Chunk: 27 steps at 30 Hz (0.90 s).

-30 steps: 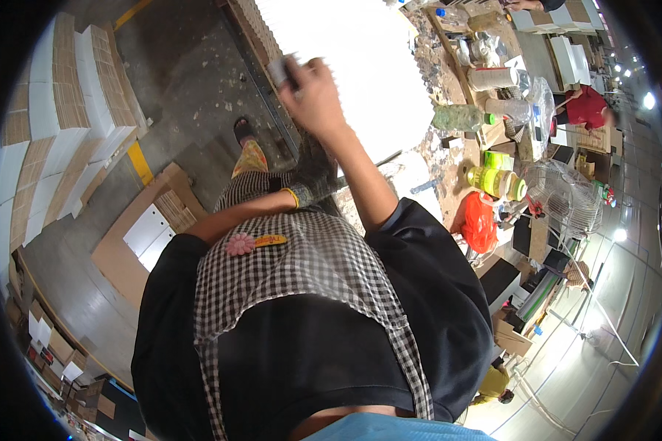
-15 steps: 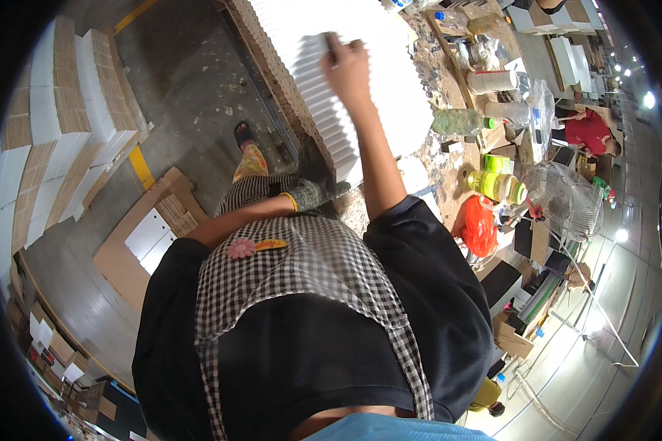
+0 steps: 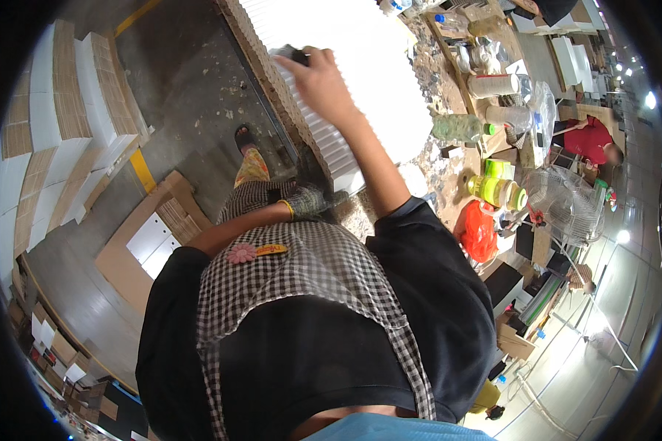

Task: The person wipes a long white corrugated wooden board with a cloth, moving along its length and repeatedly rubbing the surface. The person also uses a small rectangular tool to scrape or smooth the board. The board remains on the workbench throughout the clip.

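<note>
A stack of white sheets (image 3: 346, 37) with ridged, stepped edges lies on the workbench in front of me. My right hand (image 3: 322, 87) is bare and reaches over the left side of the stack. Its fingers are closed on a small dark block (image 3: 294, 54), whose exact kind I cannot make out. My left hand (image 3: 304, 201), in a grey knitted glove, is low by the near left corner of the stack. Its fingers merge with the dark area there, so their grip is unclear.
Right of the stack, the stained workbench (image 3: 438, 81) holds a green-capped bottle (image 3: 460, 127), a yellow-green bottle (image 3: 493, 191) and a red plastic bag (image 3: 478, 229). A wire fan (image 3: 566, 204) stands beyond. Piles of folded cardboard (image 3: 73, 95) line the left, with flat cardboard (image 3: 121, 268) on the floor.
My right hand has moved left and slightly nearer with the dark block, from the middle of the stack to its left edge. My left hand has shifted only slightly.
</note>
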Motion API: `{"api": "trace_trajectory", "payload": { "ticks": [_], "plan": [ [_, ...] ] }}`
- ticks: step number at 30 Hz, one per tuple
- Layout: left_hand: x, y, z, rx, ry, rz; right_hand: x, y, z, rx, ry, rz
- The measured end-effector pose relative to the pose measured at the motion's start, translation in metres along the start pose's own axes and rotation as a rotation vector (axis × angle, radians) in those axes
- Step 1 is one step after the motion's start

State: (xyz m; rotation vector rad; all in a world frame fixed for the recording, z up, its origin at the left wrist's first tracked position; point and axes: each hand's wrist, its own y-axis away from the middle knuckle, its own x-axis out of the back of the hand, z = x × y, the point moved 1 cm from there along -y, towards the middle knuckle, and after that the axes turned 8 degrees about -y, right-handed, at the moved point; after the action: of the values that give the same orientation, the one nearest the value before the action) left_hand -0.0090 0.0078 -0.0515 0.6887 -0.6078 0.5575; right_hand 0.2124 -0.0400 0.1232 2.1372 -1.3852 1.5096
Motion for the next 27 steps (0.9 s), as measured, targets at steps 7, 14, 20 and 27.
{"api": "trace_trajectory", "payload": {
  "ticks": [7, 14, 20, 27],
  "plan": [
    [-0.007, 0.000, -0.005, -0.086, 0.031, -0.128, 0.076, 0.003, 0.143, -0.425, 0.438, 0.107],
    [-0.004, 0.002, -0.004, -0.103, -0.065, -0.233, 0.003, -0.005, 0.017, -0.224, 0.144, 0.075],
    [-0.023, -0.004, -0.017, -0.096, 0.015, -0.350, 0.008, -0.003, 0.036, -0.014, 0.043, -0.074],
    [-0.044, 0.003, -0.041, -0.216, 0.282, -0.230, 0.104, -0.011, 0.198, -0.174, 0.455, 0.261]
  ]
}}
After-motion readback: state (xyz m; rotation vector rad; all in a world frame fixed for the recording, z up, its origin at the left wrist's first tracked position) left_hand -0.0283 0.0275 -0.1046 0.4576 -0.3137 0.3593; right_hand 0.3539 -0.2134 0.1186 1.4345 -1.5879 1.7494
